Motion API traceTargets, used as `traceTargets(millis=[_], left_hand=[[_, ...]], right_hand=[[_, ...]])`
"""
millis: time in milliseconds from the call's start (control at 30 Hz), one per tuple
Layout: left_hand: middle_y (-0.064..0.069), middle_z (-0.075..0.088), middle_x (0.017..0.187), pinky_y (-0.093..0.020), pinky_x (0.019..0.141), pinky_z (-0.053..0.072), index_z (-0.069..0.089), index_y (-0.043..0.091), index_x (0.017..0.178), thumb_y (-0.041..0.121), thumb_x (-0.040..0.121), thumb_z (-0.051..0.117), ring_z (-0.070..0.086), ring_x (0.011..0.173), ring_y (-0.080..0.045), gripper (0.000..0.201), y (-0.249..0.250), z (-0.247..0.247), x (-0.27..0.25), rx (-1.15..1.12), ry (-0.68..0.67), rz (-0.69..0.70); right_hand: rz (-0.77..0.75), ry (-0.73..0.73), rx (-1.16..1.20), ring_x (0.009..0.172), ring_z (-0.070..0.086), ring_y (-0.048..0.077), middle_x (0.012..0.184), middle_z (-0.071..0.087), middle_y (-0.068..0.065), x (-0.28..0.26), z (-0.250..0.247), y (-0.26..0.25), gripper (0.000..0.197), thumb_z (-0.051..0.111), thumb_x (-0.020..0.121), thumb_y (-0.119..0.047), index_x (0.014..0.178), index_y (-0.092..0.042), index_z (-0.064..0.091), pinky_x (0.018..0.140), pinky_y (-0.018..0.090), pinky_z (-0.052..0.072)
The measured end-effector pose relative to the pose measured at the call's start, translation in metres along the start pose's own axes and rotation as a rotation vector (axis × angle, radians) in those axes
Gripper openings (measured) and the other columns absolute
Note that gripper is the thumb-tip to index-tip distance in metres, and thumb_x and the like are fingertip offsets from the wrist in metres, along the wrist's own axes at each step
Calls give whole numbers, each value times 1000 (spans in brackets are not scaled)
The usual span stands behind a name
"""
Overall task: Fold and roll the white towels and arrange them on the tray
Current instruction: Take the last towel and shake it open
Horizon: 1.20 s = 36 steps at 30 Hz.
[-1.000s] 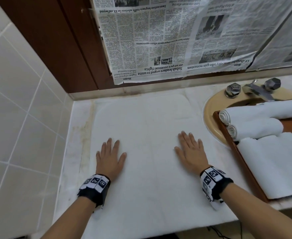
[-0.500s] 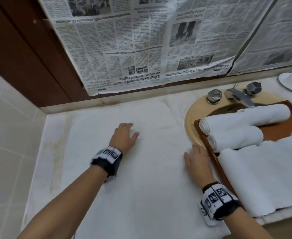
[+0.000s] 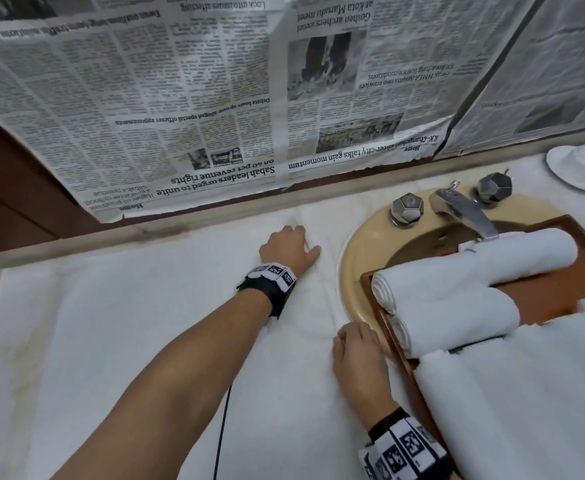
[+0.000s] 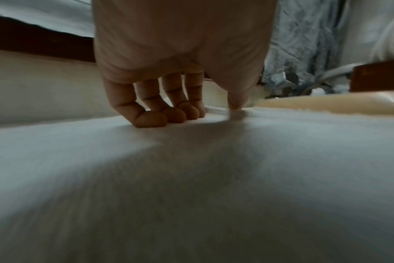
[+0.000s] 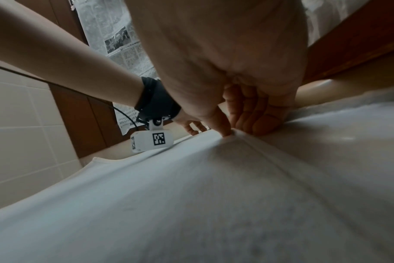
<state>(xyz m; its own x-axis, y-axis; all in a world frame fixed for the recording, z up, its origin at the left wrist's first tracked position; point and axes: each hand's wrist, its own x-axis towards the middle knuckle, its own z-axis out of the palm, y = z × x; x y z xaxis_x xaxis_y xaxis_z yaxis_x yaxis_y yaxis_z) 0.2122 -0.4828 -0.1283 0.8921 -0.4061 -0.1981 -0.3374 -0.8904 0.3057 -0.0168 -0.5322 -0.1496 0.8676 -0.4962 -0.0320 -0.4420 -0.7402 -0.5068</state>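
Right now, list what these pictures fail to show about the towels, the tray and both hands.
- Left hand: head view hides its fingertips; the left wrist view is too blurred to settle the grip on the flat towel.
- Right hand: head view shows only its back.
- Tray: right side cut off by the edge; towels cover most of it.
- Rolled towels: far ends hidden or cut.

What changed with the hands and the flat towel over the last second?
Both hands left their flat, side-by-side rest and slid to the spread towel's sink-side edge. The left hand reached to the far corner, fingers curling onto it; the right hand now pinches the near edge. The two rolled towels and tray stayed put.
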Motion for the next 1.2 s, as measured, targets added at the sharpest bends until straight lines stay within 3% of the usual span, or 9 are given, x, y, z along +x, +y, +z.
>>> traceTargets(millis=[133,367,500,567,767,867,933,1033,1200], left_hand=[[-8,63,100,-32,71,44,63,12,98,29,88,54,61,91,-33,22,11,-7,2,-61,2,-101],[-9,70,91,-31,72,51,69,8,89,22,89,54,62,79,-27,20,-5,-25,-15,-476,6,-246],[-10,74,83,-25,67,50,71,2,84,18,90,57,66,84,-24,22,-32,-54,-39,-669,91,-258],[-8,74,82,-23,64,47,72,4,84,18,90,58,67,86,-23,21,-51,-71,-57,-702,143,-264],[3,70,72,-34,79,58,72,11,80,22,89,60,66,80,-23,19,-140,-116,-120,-729,271,-323],[1,70,71,-37,79,58,71,13,74,22,89,61,66,78,-27,20,-196,-134,-145,-697,319,-330],[3,69,69,-35,80,57,69,18,72,24,90,62,63,71,-23,20,-232,-143,-159,-679,360,-324],[6,67,71,-33,79,56,70,22,86,22,92,63,63,68,-15,9,-278,-155,-175,-681,401,-293],[-3,73,93,-34,90,54,72,25,112,19,90,59,68,95,-25,26,-348,-140,-180,-645,401,-373]], right_hand=[[2,-4,19,77,56,22,83,57,3,-2,-1,-3,11,65,86,-7,80,-12,57,66,37,53],[34,-246,171,62,50,11,68,51,-7,-7,-24,-8,14,53,98,-23,86,-18,49,58,30,43],[-41,-232,272,56,47,15,57,51,-2,-31,-39,-33,16,57,96,-24,82,-23,50,56,30,41],[-122,-216,332,54,48,15,54,52,-1,-44,-46,-56,19,60,97,-26,79,-24,50,54,27,40],[-362,-188,388,54,50,17,54,50,-5,-77,-38,-146,28,60,98,-29,73,-23,47,52,27,42],[-445,-195,385,53,48,17,56,49,-6,-91,-20,-193,28,58,98,-28,74,-19,48,52,30,43],[-495,-204,357,52,46,14,58,47,-8,-100,-5,-221,27,56,98,-28,74,-19,46,53,33,43],[-532,-246,319,53,46,14,61,48,-6,-114,21,-257,26,53,98,-28,76,-18,46,54,34,44],[-548,-383,180,63,52,24,74,60,5,-131,76,-297,23,45,101,-30,83,-15,46,56,35,38]])
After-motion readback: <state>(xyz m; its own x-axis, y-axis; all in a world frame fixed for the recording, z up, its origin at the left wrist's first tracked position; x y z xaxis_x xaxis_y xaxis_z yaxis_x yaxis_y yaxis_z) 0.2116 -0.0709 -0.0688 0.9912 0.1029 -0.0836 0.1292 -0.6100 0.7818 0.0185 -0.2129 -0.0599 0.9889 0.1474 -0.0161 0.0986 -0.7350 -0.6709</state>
